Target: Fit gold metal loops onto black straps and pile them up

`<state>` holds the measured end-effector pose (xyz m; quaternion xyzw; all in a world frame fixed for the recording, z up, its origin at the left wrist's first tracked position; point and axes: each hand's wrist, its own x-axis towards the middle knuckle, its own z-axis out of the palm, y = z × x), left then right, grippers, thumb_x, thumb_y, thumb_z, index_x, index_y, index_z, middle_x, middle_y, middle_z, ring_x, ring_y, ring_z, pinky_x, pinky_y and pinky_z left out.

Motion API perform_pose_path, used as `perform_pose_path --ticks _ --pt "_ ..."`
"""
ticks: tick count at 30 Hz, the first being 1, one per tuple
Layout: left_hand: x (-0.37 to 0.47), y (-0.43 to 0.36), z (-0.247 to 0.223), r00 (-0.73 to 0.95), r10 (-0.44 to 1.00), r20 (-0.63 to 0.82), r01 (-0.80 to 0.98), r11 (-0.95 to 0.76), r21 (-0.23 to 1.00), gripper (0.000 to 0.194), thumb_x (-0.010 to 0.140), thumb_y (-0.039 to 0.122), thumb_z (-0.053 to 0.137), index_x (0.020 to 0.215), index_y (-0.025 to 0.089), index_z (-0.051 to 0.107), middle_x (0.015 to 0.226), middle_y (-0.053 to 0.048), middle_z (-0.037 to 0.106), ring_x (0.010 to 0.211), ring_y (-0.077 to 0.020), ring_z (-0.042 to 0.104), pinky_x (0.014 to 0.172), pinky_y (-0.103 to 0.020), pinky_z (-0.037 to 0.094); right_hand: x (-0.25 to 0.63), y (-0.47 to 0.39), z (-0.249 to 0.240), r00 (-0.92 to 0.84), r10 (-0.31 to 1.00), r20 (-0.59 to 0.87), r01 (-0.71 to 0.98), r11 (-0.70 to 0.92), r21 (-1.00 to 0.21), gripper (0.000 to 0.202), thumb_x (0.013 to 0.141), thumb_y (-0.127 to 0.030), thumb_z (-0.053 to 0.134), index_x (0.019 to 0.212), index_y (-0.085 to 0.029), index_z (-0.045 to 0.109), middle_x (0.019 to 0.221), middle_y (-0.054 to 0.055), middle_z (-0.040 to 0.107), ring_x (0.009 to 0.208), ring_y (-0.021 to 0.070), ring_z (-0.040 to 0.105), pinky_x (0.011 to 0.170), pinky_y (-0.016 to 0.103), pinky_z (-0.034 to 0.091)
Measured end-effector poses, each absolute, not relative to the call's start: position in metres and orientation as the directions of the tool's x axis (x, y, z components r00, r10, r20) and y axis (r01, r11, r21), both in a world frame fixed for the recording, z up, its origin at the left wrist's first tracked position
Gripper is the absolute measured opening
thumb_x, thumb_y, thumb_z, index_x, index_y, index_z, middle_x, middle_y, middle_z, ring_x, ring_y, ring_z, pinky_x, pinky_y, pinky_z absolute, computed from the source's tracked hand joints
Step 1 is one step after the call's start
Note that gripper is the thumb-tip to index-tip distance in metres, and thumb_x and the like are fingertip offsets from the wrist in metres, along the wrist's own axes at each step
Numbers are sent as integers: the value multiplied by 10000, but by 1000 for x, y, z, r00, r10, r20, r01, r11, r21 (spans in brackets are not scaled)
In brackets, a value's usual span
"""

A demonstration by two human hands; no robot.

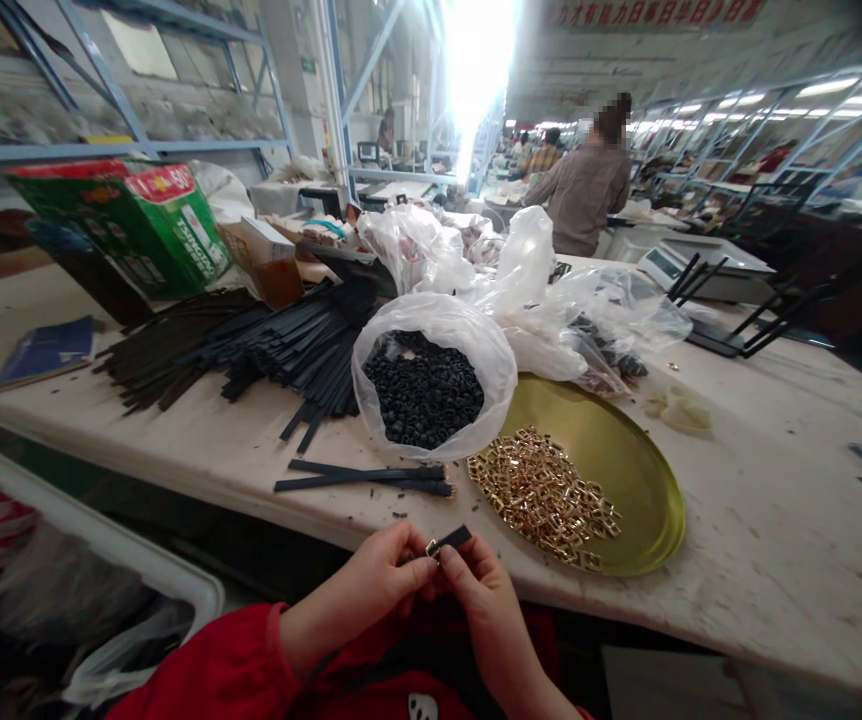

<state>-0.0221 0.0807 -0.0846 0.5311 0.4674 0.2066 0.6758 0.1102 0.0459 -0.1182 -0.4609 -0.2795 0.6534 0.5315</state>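
Observation:
Close to the table's front edge, my two hands meet over a small gold buckle (432, 548) and a short dark strap end (455, 538). My left hand (386, 570) pinches at the buckle from the left. In my right hand (480, 590), thumb and fingers grip the dark strap. The rest of the strap is hidden below my hands. Just beyond lie a few dark straps (363, 478) with gold buckles at their right ends. A gold tray (641, 490) holds a pile of gold buckles (543, 490). Behind it stands a white plastic bag (371, 400) of small black loops (423, 390).
Many dark straps (281, 340) lie fanned at the left, near a blue booklet (45, 352) and a green box (138, 225). Clear bags (596, 310) and a scale (701, 265) stand farther back. A white bin (176, 570) sits below left. A person (581, 190) stands beyond.

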Motion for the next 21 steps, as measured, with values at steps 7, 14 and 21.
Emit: perform_pose_path --ticks 7,14,21 --pt "-20 82 -80 454 724 -519 220 473 853 314 695 470 531 731 169 448 549 51 539 400 -51 391 392 -173 257 118 50 -112 14 945 -327 -427 -290 -856 282 693 -412 683 689 -167 544 592 -48 547 536 77 464 527 190 384" --pt "-17 80 -77 453 735 -504 228 451 863 322 692 484 513 708 174 427 543 46 536 394 -50 376 392 -177 242 119 49 -109 -40 952 -304 -379 -296 -877 250 753 -414 607 725 -178 530 617 -36 530 547 96 457 540 218 386" --pt "-18 71 -75 411 819 -400 285 301 910 266 721 420 518 661 175 433 527 44 508 439 -69 392 404 -177 266 123 41 -110 90 995 -44 19 -46 -999 193 731 -364 625 704 -187 554 650 -19 539 612 130 479 580 240 375"
